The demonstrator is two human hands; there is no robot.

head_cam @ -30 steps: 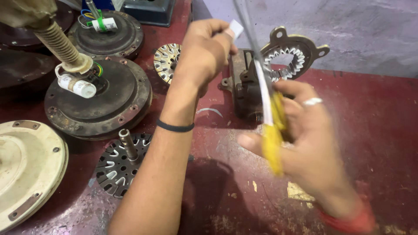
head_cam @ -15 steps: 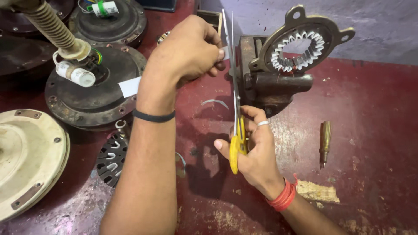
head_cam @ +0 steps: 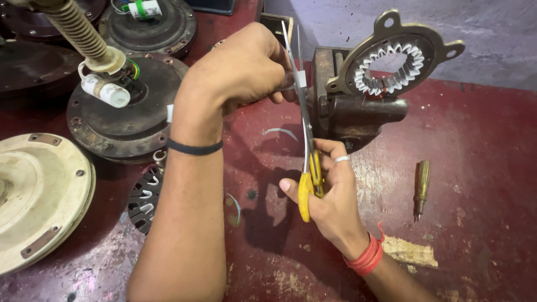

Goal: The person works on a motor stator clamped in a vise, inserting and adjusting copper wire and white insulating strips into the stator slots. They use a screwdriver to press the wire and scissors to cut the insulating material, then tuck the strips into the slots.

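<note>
A: What's in each hand?

B: The right hand [head_cam: 330,190] is closed through the yellow handles of a pair of scissors [head_cam: 305,134], blades pointing up and away. The left hand [head_cam: 246,70] pinches a small white strip [head_cam: 300,79] between fingertips, held right at the blades, above the red tabletop [head_cam: 475,168].

A: Are the blades open or closed?

B: Slightly parted near the tips, and the strip sits against them. I cannot tell whether they are biting into it.

A: How far along does the cutting look?

B: Judging from what lies around, some is done: a curved white sliver [head_cam: 279,132] rests on the tabletop just below the left hand, and another curved sliver [head_cam: 237,204] lies nearer the forearm. The piece in the fingers is small, so I'd guess little is left to trim from it.

A: And the clamp behind?

B: A dark vise [head_cam: 358,114] grips a round metal ring [head_cam: 391,61] upright. White slips already line its inner slots, with copper wire showing at the lower edge. Whether every slot is filled I cannot tell.

A: Any boxes or trays holding things?

B: None that I can make out. There is a slotted core [head_cam: 144,198] with a few white slips in it, dark round motor housings [head_cam: 126,109], a cream cover [head_cam: 39,196], and a small screwdriver [head_cam: 420,187] well off to the right.
</note>
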